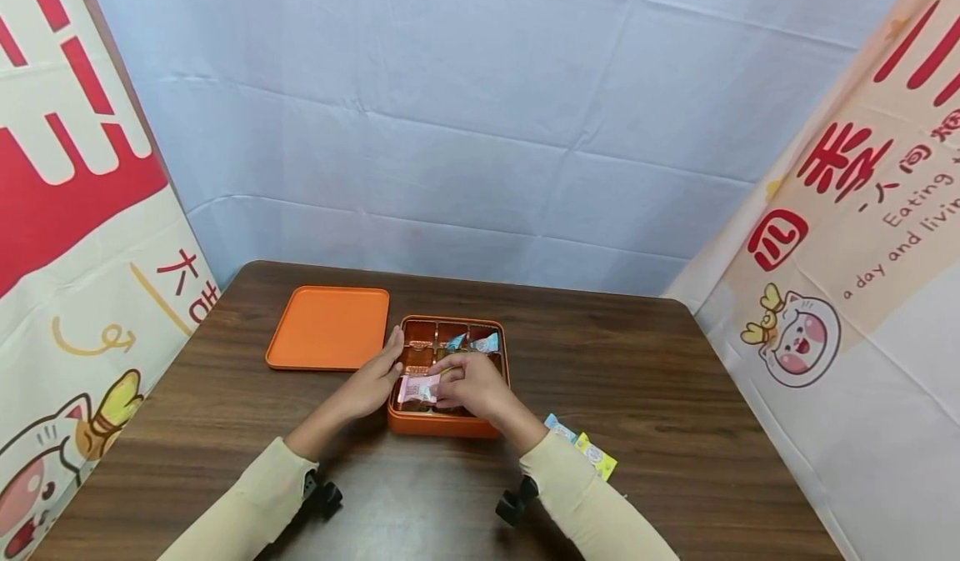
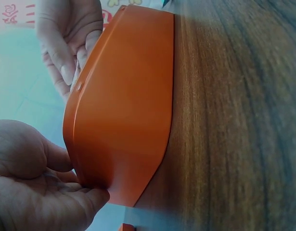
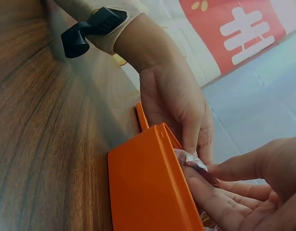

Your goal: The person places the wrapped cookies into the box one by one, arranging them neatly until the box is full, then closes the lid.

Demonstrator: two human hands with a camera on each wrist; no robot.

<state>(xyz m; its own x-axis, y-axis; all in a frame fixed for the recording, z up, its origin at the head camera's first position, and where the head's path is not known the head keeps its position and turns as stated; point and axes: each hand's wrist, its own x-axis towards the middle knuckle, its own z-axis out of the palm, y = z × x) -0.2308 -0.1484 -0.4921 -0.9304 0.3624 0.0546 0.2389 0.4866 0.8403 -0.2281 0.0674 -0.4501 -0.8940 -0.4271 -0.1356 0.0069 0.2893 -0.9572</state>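
An orange box (image 1: 442, 426) with a divided inner tray stands on the table. At its left side my left hand (image 1: 371, 386) holds the edge; in the left wrist view the thumb lies at the rim and the fingertips (image 2: 97, 197) touch the outer wall. My right hand (image 1: 472, 386) pinches a pink-and-white wrapped packet (image 1: 416, 388) over the near-left compartments. Part of that packet is hidden behind the fingers. A blue packet (image 1: 486, 343) sits in the far-right compartment, with another blue packet (image 1: 455, 342) beside it.
An orange lid (image 1: 330, 328) lies flat on the table (image 1: 615, 361), left of the box. Near my right forearm lie a yellow packet (image 1: 597, 457) and a blue packet (image 1: 558, 428). A pale cloth (image 1: 465, 127) hangs behind the table, with printed banners at both sides.
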